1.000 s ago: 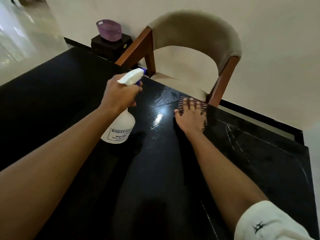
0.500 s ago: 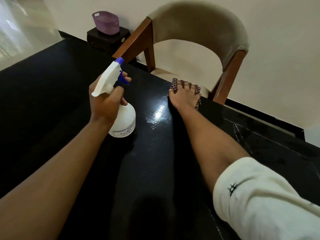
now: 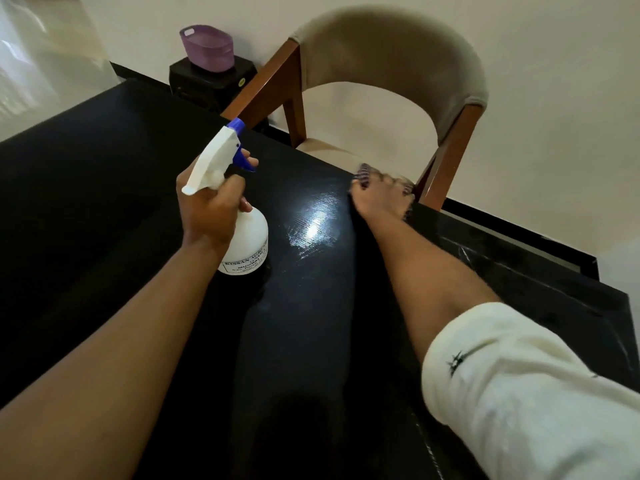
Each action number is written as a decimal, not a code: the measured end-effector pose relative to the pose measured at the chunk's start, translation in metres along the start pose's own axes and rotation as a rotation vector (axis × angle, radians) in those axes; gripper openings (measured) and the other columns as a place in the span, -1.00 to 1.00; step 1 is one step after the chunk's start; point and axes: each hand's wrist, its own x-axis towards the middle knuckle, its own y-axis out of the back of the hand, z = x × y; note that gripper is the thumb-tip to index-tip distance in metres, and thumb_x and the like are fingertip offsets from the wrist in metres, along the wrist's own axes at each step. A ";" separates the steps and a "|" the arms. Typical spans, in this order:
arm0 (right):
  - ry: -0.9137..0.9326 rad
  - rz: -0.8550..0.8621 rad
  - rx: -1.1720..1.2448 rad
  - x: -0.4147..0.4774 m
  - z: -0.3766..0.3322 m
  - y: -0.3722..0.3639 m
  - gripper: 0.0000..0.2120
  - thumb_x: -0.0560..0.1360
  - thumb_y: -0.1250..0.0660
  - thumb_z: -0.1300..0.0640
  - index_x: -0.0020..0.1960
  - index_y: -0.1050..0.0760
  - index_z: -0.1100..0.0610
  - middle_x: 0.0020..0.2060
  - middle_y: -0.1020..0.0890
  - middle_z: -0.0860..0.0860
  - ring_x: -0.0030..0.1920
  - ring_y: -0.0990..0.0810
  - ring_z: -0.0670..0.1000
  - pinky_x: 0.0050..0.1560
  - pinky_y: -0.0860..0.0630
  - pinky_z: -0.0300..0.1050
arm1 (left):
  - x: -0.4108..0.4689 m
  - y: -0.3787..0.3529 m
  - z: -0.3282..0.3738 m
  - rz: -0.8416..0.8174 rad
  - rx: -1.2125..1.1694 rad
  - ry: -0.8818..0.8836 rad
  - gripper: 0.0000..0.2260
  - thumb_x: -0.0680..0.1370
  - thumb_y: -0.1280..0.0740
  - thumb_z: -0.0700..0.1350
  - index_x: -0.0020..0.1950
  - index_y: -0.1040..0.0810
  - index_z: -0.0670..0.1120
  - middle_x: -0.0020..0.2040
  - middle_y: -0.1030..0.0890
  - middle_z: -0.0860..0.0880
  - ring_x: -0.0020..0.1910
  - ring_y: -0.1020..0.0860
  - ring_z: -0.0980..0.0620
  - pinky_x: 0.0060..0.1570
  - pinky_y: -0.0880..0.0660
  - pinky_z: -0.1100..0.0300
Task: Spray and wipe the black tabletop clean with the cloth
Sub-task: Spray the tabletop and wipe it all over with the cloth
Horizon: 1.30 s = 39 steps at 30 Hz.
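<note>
Black and glossy, the tabletop point(image 3: 104, 220) fills the lower left and runs away to the right under both arms. Beyond its far left edge lies pale shiny floor, and against the wall a purple basket point(image 3: 207, 46) sits on a small black stand point(image 3: 211, 81).

Left of centre, the left hand point(image 3: 207, 209) grips the neck of a white spray bottle point(image 3: 247, 244), fingers curled tight round it and one fingertip on the blue trigger. The blue nozzle points up and away towards the far edge. The bottle tilts slightly; whether its base touches the tabletop or hangs just above it I cannot tell.

Just right of the bottle, a wet, streaky patch point(image 3: 313, 230) on the surface catches the light.

Further right, the right hand point(image 3: 381, 199) lies palm down at the far edge of the tabletop, fingers stretched out over a dark striped cloth point(image 3: 363, 173) that shows beyond the fingertips and beside the hand. Hand and cloth are blurred, so finer detail is lost.

Behind them stands a chair point(image 3: 391, 57) with a wooden frame and a beige curved back, its seat tucked at the table's edge. At the lower right, a cream sleeve point(image 3: 519, 393) covers the right upper arm.
</note>
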 end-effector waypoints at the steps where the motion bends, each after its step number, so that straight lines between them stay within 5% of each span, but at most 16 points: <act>1: -0.070 -0.005 0.000 0.003 0.019 0.004 -0.42 0.56 -0.02 -0.23 0.48 -0.24 0.02 0.43 -0.34 0.13 0.43 -0.24 0.18 0.40 -0.09 0.31 | 0.000 0.000 0.000 -0.001 -0.002 -0.007 -0.63 0.45 -0.24 -0.23 0.19 -0.32 0.08 -0.02 -0.52 -0.09 -0.38 -0.55 0.25 -0.35 -0.49 0.44; 7: -0.028 0.019 -0.029 -0.027 0.027 -0.004 -0.41 0.59 0.03 -0.19 0.57 -0.01 -0.02 0.55 -0.09 0.05 0.54 0.01 0.14 0.46 0.09 0.27 | -0.001 -0.002 -0.001 0.012 -0.027 -0.043 -0.58 0.43 -0.23 -0.21 0.21 -0.27 0.15 -0.11 -0.50 0.13 -0.36 -0.55 0.21 -0.37 -0.49 0.43; 12: 0.451 -0.009 -0.002 -0.096 -0.035 -0.023 -0.43 0.59 0.01 -0.19 0.56 -0.04 -0.06 0.55 -0.08 0.01 0.54 -0.01 0.08 0.47 0.09 0.23 | 0.000 -0.001 -0.004 0.026 0.017 -0.031 -0.53 0.44 -0.23 -0.19 0.36 -0.34 -0.07 -0.05 -0.52 -0.04 -0.33 -0.56 0.26 -0.35 -0.51 0.41; 15: 0.636 -0.057 -0.039 -0.119 -0.035 -0.029 -0.42 0.59 0.00 -0.25 0.56 -0.02 -0.11 0.56 -0.05 -0.03 0.54 0.02 0.05 0.46 0.08 0.21 | -0.001 -0.002 -0.004 0.032 0.019 -0.022 -0.49 0.41 -0.23 -0.16 0.38 -0.34 -0.14 -0.14 -0.51 0.05 -0.33 -0.57 0.25 -0.34 -0.52 0.38; 18: 0.605 -0.054 -0.047 -0.097 -0.012 -0.024 -0.39 0.57 0.01 -0.29 0.56 0.01 -0.13 0.57 -0.01 -0.01 0.54 0.03 0.05 0.48 0.08 0.22 | 0.000 -0.003 -0.007 0.052 0.020 -0.004 -0.52 0.46 -0.25 -0.23 0.39 -0.33 -0.16 -0.14 -0.48 0.08 -0.32 -0.57 0.29 -0.33 -0.52 0.41; 23: 0.137 -0.010 -0.053 -0.039 0.061 -0.001 -0.38 0.56 0.02 -0.31 0.55 0.00 -0.13 0.56 0.02 0.13 0.54 0.08 0.16 0.46 0.16 0.24 | -0.001 -0.003 -0.006 0.055 0.020 0.007 -0.57 0.49 -0.24 -0.31 0.34 -0.32 -0.06 -0.12 -0.48 0.07 -0.34 -0.56 0.31 -0.33 -0.51 0.45; 26: 0.032 -0.027 -0.032 -0.035 0.069 0.003 -0.40 0.58 0.01 -0.26 0.56 -0.01 -0.10 0.55 -0.03 0.13 0.54 0.05 0.17 0.48 0.13 0.21 | 0.001 -0.001 -0.008 0.040 0.003 0.005 -0.57 0.45 -0.23 -0.22 0.32 -0.35 -0.01 -0.09 -0.52 0.09 -0.36 -0.56 0.23 -0.32 -0.53 0.40; 33: 0.279 0.038 0.054 -0.127 0.030 -0.006 -0.46 0.59 -0.06 -0.14 0.54 -0.10 -0.09 0.53 -0.16 0.10 0.50 -0.10 0.14 0.46 -0.01 0.15 | -0.002 0.005 0.011 -0.027 0.074 0.108 -0.53 0.52 -0.24 -0.25 0.43 -0.28 -0.14 0.19 -0.54 -0.14 -0.09 -0.57 0.02 -0.20 -0.55 0.32; 39: 0.535 -0.001 0.205 -0.266 -0.014 -0.027 -0.49 0.48 -0.29 -0.06 0.42 -0.38 -0.05 0.44 -0.36 0.12 0.44 -0.27 0.18 0.38 -0.20 0.23 | -0.059 0.049 0.052 0.076 -0.013 0.143 -0.70 0.56 -0.23 -0.23 0.27 -0.48 -0.03 0.16 -0.62 -0.01 -0.15 -0.62 0.10 -0.22 -0.57 0.26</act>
